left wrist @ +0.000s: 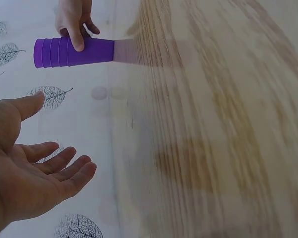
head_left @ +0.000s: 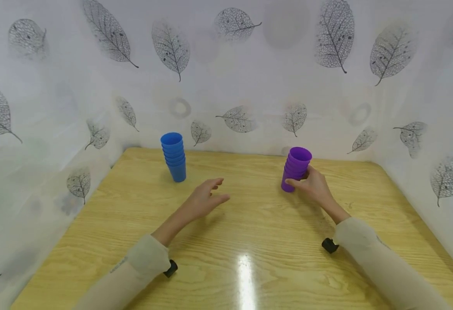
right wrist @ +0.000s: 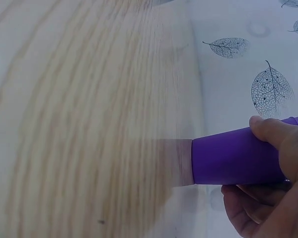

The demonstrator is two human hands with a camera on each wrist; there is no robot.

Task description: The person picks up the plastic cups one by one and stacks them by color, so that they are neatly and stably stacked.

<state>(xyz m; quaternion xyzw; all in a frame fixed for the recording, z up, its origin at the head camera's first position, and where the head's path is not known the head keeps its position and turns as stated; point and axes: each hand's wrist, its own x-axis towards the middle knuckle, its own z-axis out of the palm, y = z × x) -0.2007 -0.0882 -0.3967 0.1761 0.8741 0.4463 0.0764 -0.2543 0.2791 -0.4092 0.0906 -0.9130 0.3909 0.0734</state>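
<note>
On the right side of the table, my right hand (head_left: 314, 186) grips a stack of purple cups (head_left: 298, 162), thumb on the near side and fingers behind. In the right wrist view the lowest purple cup (right wrist: 233, 157) lies between the thumb and the curled fingers of that hand (right wrist: 283, 168). My left hand (head_left: 203, 200) hovers over the middle of the table, fingers spread and slightly bent, holding nothing. Its palm and relaxed fingers (left wrist: 44, 173) show in the left wrist view. A stack of blue cups (head_left: 175, 157) stands upright at the back left, beyond the left hand and apart from it.
The wooden table (head_left: 218, 241) ends at the back against a pale sheet (head_left: 272, 86) printed with dark leaves, which also hangs at both sides. A black wrist device (head_left: 171, 268) is by the left cuff and another black device (head_left: 329, 245) by the right.
</note>
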